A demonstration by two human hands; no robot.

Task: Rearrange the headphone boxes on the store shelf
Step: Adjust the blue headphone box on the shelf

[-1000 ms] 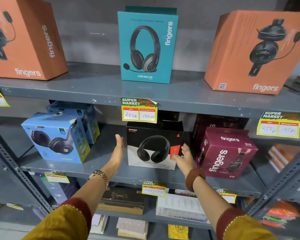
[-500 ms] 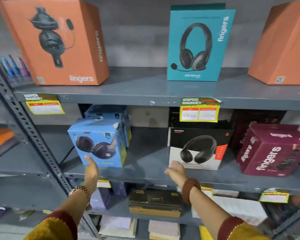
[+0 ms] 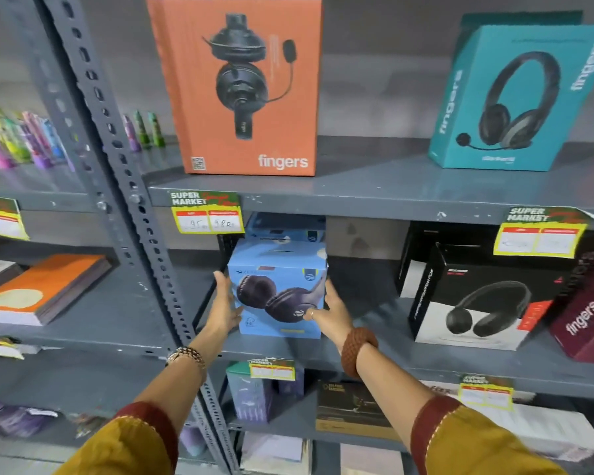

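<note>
My left hand (image 3: pixel 225 305) and right hand (image 3: pixel 326 308) have left the black-and-white cardboard headphone box (image 3: pixel 474 296) and now press flat on both sides of the light blue cardboard headphone box (image 3: pixel 277 286). It stands on the grey metal middle shelf (image 3: pixel 374 341), at nine o'clock from the black one. I think this box moves next.

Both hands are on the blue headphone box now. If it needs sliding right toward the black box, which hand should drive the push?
Left, probably. The left hand lies flat against the left side of the blue headphone box, so it can push rightward. The right hand sits on the right front corner, between it and the black box, better for steadying.
</note>
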